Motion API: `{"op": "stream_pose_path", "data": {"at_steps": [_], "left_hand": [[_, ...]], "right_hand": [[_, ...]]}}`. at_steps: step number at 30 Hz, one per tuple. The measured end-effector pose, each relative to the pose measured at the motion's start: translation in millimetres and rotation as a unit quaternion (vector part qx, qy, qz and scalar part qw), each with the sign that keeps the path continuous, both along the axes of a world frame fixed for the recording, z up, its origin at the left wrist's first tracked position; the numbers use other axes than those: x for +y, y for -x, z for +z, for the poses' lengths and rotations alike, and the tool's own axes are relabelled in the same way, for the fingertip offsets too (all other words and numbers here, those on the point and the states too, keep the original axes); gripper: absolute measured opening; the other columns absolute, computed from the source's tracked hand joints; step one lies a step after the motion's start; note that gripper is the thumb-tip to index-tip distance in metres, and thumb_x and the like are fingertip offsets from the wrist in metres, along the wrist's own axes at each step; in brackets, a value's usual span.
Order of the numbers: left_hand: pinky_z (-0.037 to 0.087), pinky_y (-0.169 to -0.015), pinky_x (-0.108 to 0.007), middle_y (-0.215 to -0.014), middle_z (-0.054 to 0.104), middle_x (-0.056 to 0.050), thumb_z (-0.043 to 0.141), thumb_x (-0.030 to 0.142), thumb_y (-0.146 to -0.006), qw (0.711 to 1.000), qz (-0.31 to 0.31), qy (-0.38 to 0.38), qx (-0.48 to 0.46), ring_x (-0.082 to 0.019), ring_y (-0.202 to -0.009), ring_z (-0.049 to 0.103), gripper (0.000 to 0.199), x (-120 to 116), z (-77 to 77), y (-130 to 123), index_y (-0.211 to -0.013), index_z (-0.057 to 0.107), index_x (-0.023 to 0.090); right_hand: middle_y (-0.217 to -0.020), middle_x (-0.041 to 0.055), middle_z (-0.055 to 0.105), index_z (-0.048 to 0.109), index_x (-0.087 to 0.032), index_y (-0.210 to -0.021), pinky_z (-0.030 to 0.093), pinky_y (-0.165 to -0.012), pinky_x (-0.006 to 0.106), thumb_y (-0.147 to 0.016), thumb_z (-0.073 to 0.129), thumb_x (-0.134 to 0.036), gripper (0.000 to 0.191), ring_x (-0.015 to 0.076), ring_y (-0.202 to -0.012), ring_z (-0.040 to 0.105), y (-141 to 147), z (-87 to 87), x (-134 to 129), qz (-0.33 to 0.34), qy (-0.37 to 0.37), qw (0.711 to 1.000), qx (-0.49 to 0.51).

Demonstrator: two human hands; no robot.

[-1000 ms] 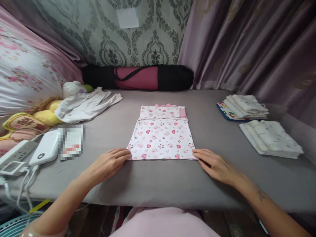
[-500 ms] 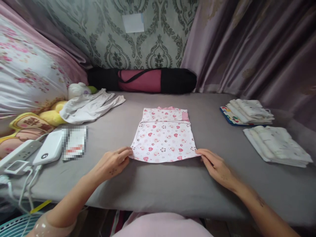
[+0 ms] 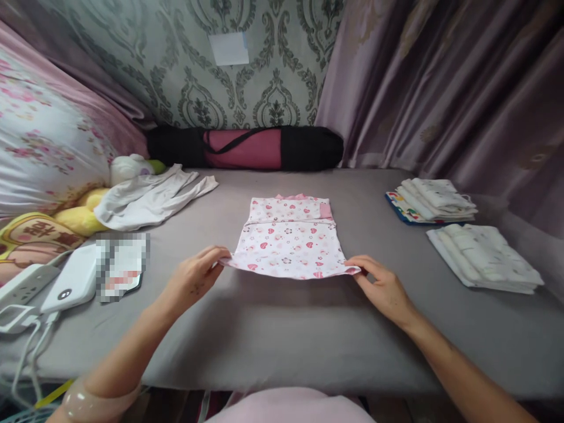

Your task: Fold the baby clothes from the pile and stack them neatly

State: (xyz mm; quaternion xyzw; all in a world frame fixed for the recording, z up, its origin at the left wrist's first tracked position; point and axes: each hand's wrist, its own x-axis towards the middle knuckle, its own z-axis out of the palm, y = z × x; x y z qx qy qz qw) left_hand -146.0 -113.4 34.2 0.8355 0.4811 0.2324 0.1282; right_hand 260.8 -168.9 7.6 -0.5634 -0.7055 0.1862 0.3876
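Observation:
A small white garment point(image 3: 288, 238) printed with pink hearts and flowers lies in the middle of the grey bed surface, its far part folded over, with a pink cuff and pink trim showing. My left hand point(image 3: 198, 273) pinches the near left corner of its hem. At the near right corner, my right hand point(image 3: 381, 288) grips the hem between thumb and fingers. The near edge is lifted off the sheet and sags slightly between both hands, while the far part rests flat.
Two folded cloth stacks point(image 3: 436, 200) point(image 3: 484, 258) sit at the right. Leftward lie a crumpled pale garment point(image 3: 150, 200), plush toys point(image 3: 83, 211), a white power bank point(image 3: 73, 279), a power strip point(image 3: 29, 288) and a blurred phone-like item point(image 3: 123, 267). A black and maroon long bag point(image 3: 244, 147) lies along the wall.
Both hands have raised the garment's near edge off the sheet, keeping their hold on the corners. The whole view has shifted slightly.

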Motion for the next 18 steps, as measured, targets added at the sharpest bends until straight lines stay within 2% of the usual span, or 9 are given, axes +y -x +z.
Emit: {"op": "stream_pose_path", "data": {"at_steps": [2,5,7,9,11,12,15,18], "left_hand": [[0.048,-0.066,-0.023,-0.106,0.065,-0.006,0.048,0.036,-0.091,0.998,0.030,-0.017,-0.045,-0.013,-0.074,0.060,0.022,9,4.4,-2,-0.097,0.065,0.023],[0.051,-0.073,-0.026,-0.111,0.062,-0.008,0.063,0.043,-0.080,0.983,0.086,-0.014,-0.161,-0.019,-0.091,0.061,0.023,26,5.9,-6,-0.084,0.068,0.021],[0.051,-0.079,-0.030,-0.109,0.064,-0.008,0.069,0.047,-0.075,0.955,0.120,0.028,-0.269,-0.020,-0.094,0.061,0.029,37,3.3,-11,-0.082,0.067,0.019],[0.051,-0.081,-0.032,-0.099,0.066,-0.007,0.069,0.050,-0.076,0.912,0.130,0.091,-0.379,-0.019,-0.089,0.062,0.034,48,-1.5,-18,-0.087,0.064,0.018],[0.052,-0.078,-0.031,-0.090,0.064,-0.003,0.066,0.052,-0.078,0.871,0.131,0.126,-0.456,-0.016,-0.081,0.061,0.037,57,-7.6,-28,-0.093,0.060,0.019],[0.052,-0.074,-0.029,-0.086,0.063,-0.002,0.065,0.053,-0.079,0.860,0.135,0.125,-0.476,-0.014,-0.076,0.060,0.038,61,-10.9,-33,-0.096,0.057,0.020],[0.047,-0.062,-0.022,-0.076,0.055,0.003,0.056,0.054,-0.085,0.862,0.181,0.052,-0.471,-0.011,-0.064,0.052,0.036,76,-21.0,-51,-0.100,0.054,0.022],[0.045,-0.067,-0.022,-0.077,0.053,0.002,0.045,0.050,-0.093,0.875,0.229,-0.066,-0.422,-0.012,-0.068,0.052,0.030,94,-30.7,-68,-0.102,0.053,0.023]], "right_hand": [[-0.098,0.0042,0.068,0.067,-0.024,-0.093,0.051,-0.086,0.029,-0.090,0.053,-0.028,0.015,0.0174,-0.094,0.065,1,1.6,8,-0.021,-0.039,0.999,0.007],[-0.106,0.0063,0.067,0.065,-0.023,-0.092,0.047,-0.094,0.033,-0.091,0.054,-0.032,0.015,0.0190,-0.103,0.063,5,4.2,21,-0.046,-0.079,0.996,0.025],[-0.110,0.0078,0.067,0.061,-0.022,-0.098,0.048,-0.092,0.034,-0.094,0.050,-0.038,0.019,0.0196,-0.102,0.063,9,3.9,31,-0.066,-0.067,0.995,0.045],[-0.101,0.0084,0.069,0.056,-0.021,-0.104,0.051,-0.081,0.032,-0.095,0.046,-0.044,0.026,0.0196,-0.090,0.065,14,1.5,41,-0.105,-0.047,0.991,0.062],[-0.089,0.0072,0.068,0.053,-0.020,-0.106,0.050,-0.070,0.030,-0.096,0.043,-0.049,0.032,0.0194,-0.078,0.065,19,-2.0,53,-0.145,-0.050,0.986,0.070],[-0.085,0.0064,0.067,0.052,-0.020,-0.106,0.049,-0.068,0.030,-0.096,0.042,-0.050,0.033,0.0193,-0.075,0.064,22,-3.7,60,-0.161,-0.060,0.983,0.072],[-0.081,0.0053,0.065,0.051,-0.021,-0.106,0.047,-0.064,0.029,-0.096,0.039,-0.050,0.033,0.0191,-0.071,0.062,28,-7.4,82,-0.191,-0.107,0.973,0.068],[-0.080,0.0060,0.064,0.050,-0.020,-0.105,0.045,-0.062,0.029,-0.096,0.038,-0.050,0.033,0.0198,-0.070,0.061,32,-9.7,104,-0.222,-0.157,0.961,0.057]]}}
